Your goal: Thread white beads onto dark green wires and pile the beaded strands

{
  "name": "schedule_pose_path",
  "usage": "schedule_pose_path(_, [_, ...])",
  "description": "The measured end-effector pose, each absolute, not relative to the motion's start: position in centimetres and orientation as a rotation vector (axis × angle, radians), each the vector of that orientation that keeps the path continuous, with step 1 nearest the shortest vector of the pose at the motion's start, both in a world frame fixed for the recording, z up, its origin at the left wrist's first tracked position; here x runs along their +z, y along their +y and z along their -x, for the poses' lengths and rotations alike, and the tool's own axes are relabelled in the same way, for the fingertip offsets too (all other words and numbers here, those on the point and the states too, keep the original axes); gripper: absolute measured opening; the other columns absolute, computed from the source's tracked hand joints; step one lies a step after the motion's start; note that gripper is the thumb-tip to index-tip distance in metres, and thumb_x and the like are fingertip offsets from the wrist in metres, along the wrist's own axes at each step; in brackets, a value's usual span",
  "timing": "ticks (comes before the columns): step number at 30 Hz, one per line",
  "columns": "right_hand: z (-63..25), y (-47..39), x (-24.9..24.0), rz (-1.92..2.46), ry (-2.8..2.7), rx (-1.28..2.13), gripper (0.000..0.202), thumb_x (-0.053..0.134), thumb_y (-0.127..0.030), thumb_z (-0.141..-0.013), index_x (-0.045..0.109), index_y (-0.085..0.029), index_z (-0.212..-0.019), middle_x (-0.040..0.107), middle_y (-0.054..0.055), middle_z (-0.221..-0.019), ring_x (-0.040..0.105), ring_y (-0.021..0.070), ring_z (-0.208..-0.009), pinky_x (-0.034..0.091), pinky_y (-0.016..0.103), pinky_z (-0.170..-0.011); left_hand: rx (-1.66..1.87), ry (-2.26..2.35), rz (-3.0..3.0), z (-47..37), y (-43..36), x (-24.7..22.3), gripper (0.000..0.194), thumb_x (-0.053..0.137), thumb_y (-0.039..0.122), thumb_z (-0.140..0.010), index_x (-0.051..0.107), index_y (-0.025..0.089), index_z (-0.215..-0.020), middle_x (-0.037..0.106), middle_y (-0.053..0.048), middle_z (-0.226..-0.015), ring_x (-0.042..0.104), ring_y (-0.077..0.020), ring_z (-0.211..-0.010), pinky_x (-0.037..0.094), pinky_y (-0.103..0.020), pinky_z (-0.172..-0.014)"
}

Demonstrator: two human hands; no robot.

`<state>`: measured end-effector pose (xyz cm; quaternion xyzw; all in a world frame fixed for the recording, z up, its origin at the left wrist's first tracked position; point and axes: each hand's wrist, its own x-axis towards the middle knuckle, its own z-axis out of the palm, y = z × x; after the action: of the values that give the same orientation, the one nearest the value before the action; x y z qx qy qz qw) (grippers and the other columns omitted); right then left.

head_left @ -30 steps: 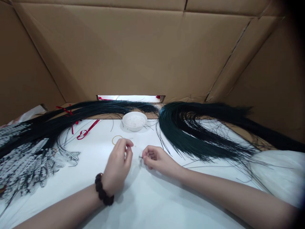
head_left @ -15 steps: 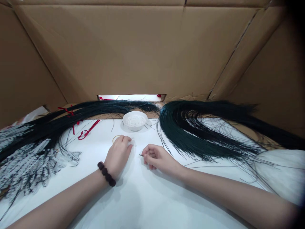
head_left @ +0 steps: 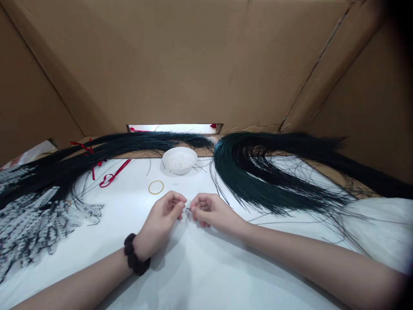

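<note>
- Currently my right hand (head_left: 211,211) pinches a short, thin, dark strand tip (head_left: 188,209) between thumb and forefinger, its other fingers curled under; the tip sits on the near side of my landmark, the round, shallow white bowl (head_left: 180,171) of small pale pieces.
- My left hand (head_left: 163,215), also nearer me than the bowl, has thumb and forefinger drawn close together, just beside that tip; whether they grip something tiny, I cannot tell.
- To the bowl's right lies a curved bundle of long, dark green-black strands (head_left: 238,181); on its near left, a thin yellow ring (head_left: 156,193); farther left, a narrow, looped red ribbon (head_left: 120,169).
- For steady work, I judge it best to leave only a little of the tip showing beyond my right fingertips, so that something so fine does not bend.
- Keeping the right hand quiet and making the small adjustments with the left seems wise, with both wrists low over the white tabletop (head_left: 206,271).
- Compared with half a second ago, my left hand has turned inward and closed up; it was flatter and partly covered the ring, which now shows whole.
- My right hand keeps almost the same pose, on the same side of the bowl.
</note>
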<state>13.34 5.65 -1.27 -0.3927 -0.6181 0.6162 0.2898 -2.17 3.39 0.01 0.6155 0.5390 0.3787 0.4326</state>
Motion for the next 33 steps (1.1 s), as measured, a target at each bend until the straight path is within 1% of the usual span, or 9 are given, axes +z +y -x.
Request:
schedule_pose_path(6, [-13.41, 5.67, -1.21, 1.072, -1.605, 1.652, 0.006, 0.047, -0.012, -0.065, 0.050, -0.014, -0.069, 0.052, -0.002, -0.057, 0.048, 0.0051, -0.044, 0.035, 0.015, -0.040, 0.938, 1.217, -1.374, 1.56, 2.80, 0.11, 0.011, 0.046, 0.025, -0.077, 0.050, 0.016, -0.080, 0.051, 0.001, -0.065, 0.047, -0.0115, -0.060, 0.038, -0.024, -0.062])
schedule_pose_path(11, [-13.38, 5.67, -0.91, 1.109, -1.603, 1.651, 0.005, 0.047, -0.012, -0.064, 0.050, -0.014, -0.068, 0.049, -0.004, -0.053, 0.047, 0.0052, -0.042, 0.033, 0.015, -0.038, 0.930, 1.182, -1.332, 1.73, 2.96, -0.06, 0.012, 0.046, 0.025, -0.078, 0.050, 0.015, -0.081, 0.050, 0.001, -0.065, 0.046, -0.0118, -0.061, 0.036, -0.025, -0.062])
schedule_pose_path(23, [-13.36, 5.62, -0.80, 1.137, -1.597, 1.629, 0.006, 0.045, -0.010, -0.062, 0.049, -0.014, -0.066, 0.047, -0.005, -0.052, 0.047, 0.0054, -0.042, 0.034, 0.016, -0.040, 0.893, 1.181, -1.366, 2.02, 2.84, -0.21, 0.011, 0.046, 0.024, -0.079, 0.050, 0.014, -0.080, 0.047, 0.002, -0.065, 0.044, -0.0117, -0.062, 0.034, -0.026, -0.064])
schedule_pose_path(33, [-13.36, 5.56, -0.81, 1.131, -1.619, 1.630, 0.005, 0.046, -0.011, -0.063, 0.049, -0.014, -0.066, 0.046, -0.005, -0.052, 0.046, 0.0049, -0.042, 0.033, 0.016, -0.040, 0.890, 1.181, -1.383, 1.95, 3.06, -0.42, 0.011, 0.045, 0.024, -0.080, 0.050, 0.014, -0.081, 0.047, 0.002, -0.063, 0.044, -0.0116, -0.062, 0.034, -0.027, -0.064])
